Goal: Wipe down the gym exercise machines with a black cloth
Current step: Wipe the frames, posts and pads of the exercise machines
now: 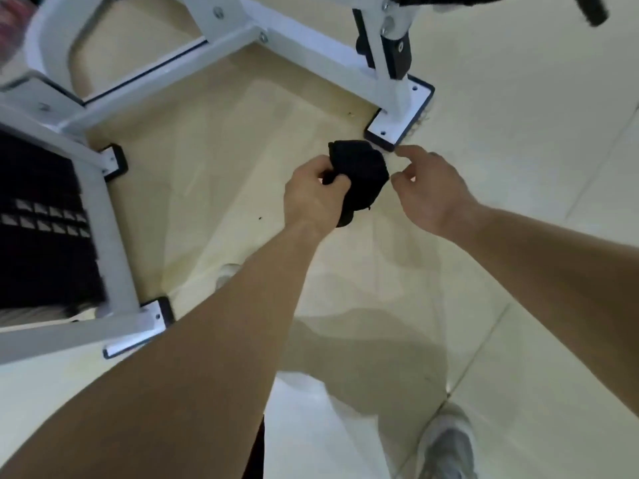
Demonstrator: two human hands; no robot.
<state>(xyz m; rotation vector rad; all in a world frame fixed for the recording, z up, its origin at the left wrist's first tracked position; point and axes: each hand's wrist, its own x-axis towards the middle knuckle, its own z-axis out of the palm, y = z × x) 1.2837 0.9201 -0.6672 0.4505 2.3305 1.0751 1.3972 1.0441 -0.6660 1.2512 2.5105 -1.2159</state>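
- Left hand [316, 191]: closed round a bunched black cloth [359, 178], held in mid-air above the floor, centre of view.
- Right hand [428, 191]: fingers loosely curled, part open, holding nothing; fingertips just beside cloth's right edge, contact unclear.
- Cloth looks soft, light, floppy; a loose tail hangs below the left fist. Prob. no slip risk, but it'll sag and unfold unless gathered. Best grip: wad it in the palm w/ a flat pad facing out.
- Far side, just past the cloth: white machine frame [311, 60] w/ a black-edged foot plate [401, 115] on the pale tiled floor [518, 133].
- Left: dark weight stack [45, 216] inside white uprights.
- Near right: a pale shoe [446, 447].
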